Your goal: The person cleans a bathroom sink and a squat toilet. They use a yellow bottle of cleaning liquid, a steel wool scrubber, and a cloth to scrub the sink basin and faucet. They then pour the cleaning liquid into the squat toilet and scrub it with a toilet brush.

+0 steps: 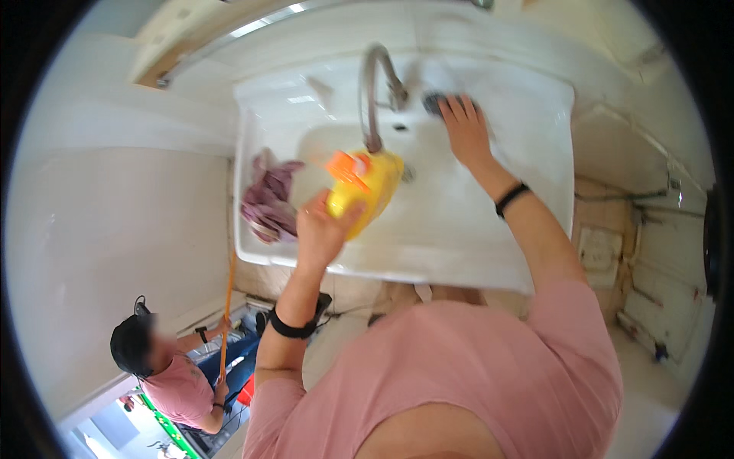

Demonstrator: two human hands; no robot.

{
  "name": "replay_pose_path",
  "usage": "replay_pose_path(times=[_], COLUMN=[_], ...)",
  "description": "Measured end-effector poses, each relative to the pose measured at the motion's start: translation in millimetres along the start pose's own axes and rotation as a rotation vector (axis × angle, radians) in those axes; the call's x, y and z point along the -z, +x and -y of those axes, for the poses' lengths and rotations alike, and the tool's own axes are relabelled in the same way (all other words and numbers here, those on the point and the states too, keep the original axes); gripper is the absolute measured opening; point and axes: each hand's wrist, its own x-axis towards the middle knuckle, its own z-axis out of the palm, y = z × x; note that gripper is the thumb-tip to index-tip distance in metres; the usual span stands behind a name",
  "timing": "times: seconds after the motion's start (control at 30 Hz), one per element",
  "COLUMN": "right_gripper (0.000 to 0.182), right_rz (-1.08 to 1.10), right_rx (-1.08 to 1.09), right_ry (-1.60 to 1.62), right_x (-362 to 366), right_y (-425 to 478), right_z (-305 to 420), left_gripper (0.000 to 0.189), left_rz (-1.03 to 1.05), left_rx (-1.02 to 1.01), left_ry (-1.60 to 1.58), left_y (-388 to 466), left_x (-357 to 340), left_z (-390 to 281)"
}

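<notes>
My left hand (pixel 324 229) grips a yellow plastic bottle (pixel 375 189) with an orange cap (pixel 347 170), holding it tilted over the basin of a white ceramic sink (pixel 447 252). Motion blurs the bottle, and its contents cannot be made out. On the sink's back ledge, right of the faucet, my right hand (pixel 467 129) rests its fingertips on a dark scrubbing pad (pixel 434 104). The curved metal faucet (pixel 373 97) arches over the bottle's far end. Part of the pad is hidden under my fingers.
A crumpled purple cloth (pixel 272 198) lies on the sink's left side. To the lower left, another person (pixel 178 390) in a pink shirt and dark cap holds an orange pole (pixel 226 315). A wood-edged shelf or frame (pixel 172 63) juts from the wall at upper left.
</notes>
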Motion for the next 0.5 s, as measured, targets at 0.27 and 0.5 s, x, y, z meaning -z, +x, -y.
replay_pose_path(times=[0.27, 0.5], right_gripper=[0.033, 0.029], right_rz=[0.074, 0.133], right_rx=[0.035, 0.020], right_ry=[0.187, 0.220], right_x=[4, 7], right_y=[28, 25], right_z=[11, 7], left_gripper=[0.025, 0.030], left_rz=[-0.077, -0.132], left_rx=[-0.236, -0.368], left_ry=[0.173, 0.429], left_y=[24, 23], left_x=[132, 251], left_z=[-69, -183])
